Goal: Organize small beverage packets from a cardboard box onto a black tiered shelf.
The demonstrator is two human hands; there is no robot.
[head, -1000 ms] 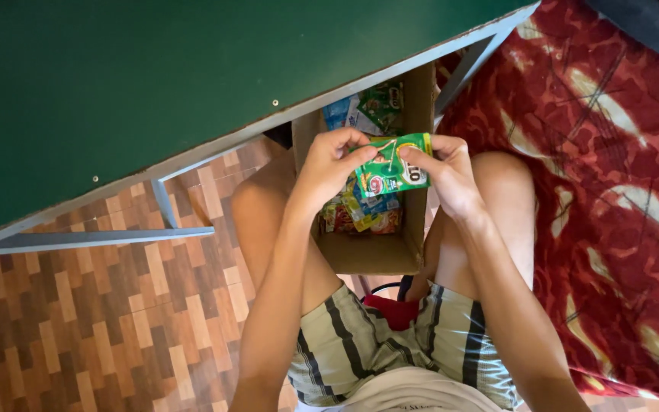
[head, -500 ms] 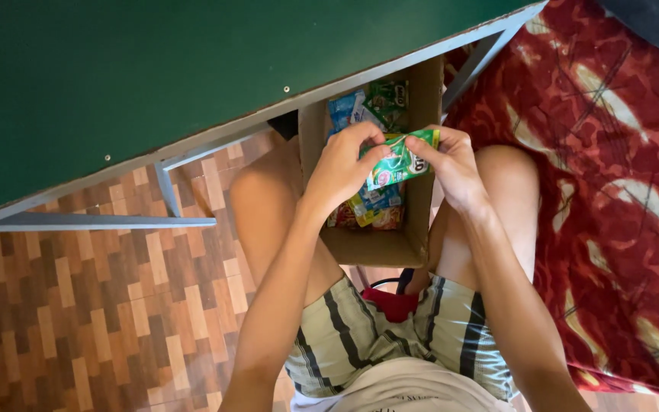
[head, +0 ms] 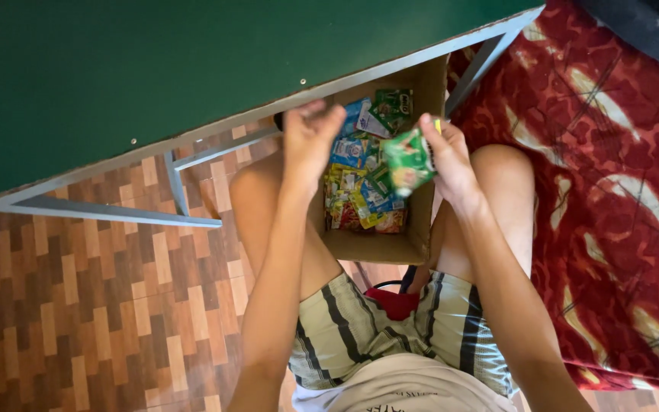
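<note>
Right hand (head: 445, 156): fingers pinched on a small green sachet (head: 409, 160), holding it above the right side of the open cardboard box (head: 379, 246).
Left hand (head: 308, 141): raised over the box's left wall, close under the table edge; fingers loosely curled and apart from the sachet; I see nothing in it, though the palm is turned away.
Green sachet: tilted, its face towards the camera, hanging just over the heap of packets and not touching them.
Box: stands on the floor between the person's knees, its far end tucked under the green table (head: 116, 84); its near wall lies towards the striped shorts (head: 390, 336).
Contents: many small sachets (head: 360, 183), blue, green, yellow and red, lying loose and overlapping, piled towards the box's far end.
Doing it well: keep the pinch near the sachet's edge so the thin packet does not crumple; move low over the box, so a slip lands inside.
Watch for: the grey metal frame (head: 390, 72) of the table directly above the knuckles; lift the hands towards the body, not straight up.
Surroundings: patterned wood floor on the left, red patterned rug (head: 619, 191) on the right.
</note>
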